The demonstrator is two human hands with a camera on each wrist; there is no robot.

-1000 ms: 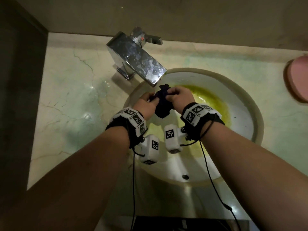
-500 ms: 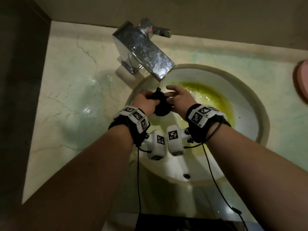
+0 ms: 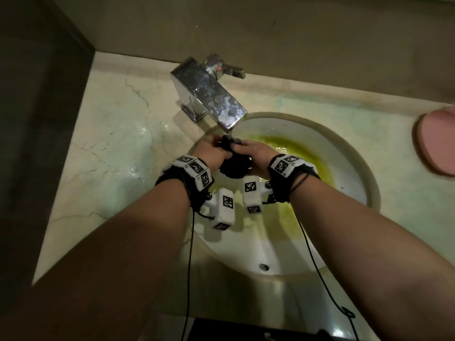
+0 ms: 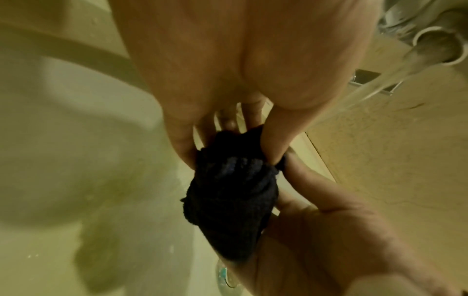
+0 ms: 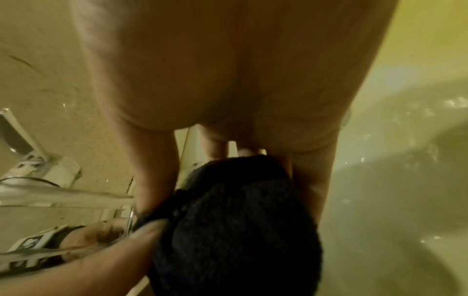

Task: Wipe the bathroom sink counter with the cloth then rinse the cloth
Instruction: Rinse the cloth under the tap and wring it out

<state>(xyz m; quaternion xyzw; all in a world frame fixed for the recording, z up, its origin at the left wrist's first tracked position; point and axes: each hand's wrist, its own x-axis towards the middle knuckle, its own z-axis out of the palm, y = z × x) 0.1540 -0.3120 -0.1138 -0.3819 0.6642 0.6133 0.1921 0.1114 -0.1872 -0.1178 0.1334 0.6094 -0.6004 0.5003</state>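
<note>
A dark bunched cloth (image 3: 232,161) hangs between both hands over the white sink basin (image 3: 344,168), right under the spout of the chrome faucet (image 3: 209,94). My left hand (image 3: 211,151) pinches the cloth's top from the left, and my right hand (image 3: 253,150) grips it from the right. The left wrist view has the cloth (image 4: 228,196) pinched by the thumb and fingers (image 4: 276,142), with the other hand's palm under it. In the right wrist view the cloth (image 5: 235,230) fills the lower middle. Water runs from the spout (image 4: 435,46).
The marble counter (image 3: 118,148) surrounds the basin and looks wet on the left. A pink dish (image 3: 438,141) sits at the right edge. Yellow-green staining (image 3: 295,148) covers the basin's far side. The overflow hole (image 3: 264,267) is near the front rim. A dark wall stands at the left.
Both hands have stayed under the spout, working the cloth; the right fingers have closed back on it. The camera view has shifted, so the faucet sits lower in the frame.
</note>
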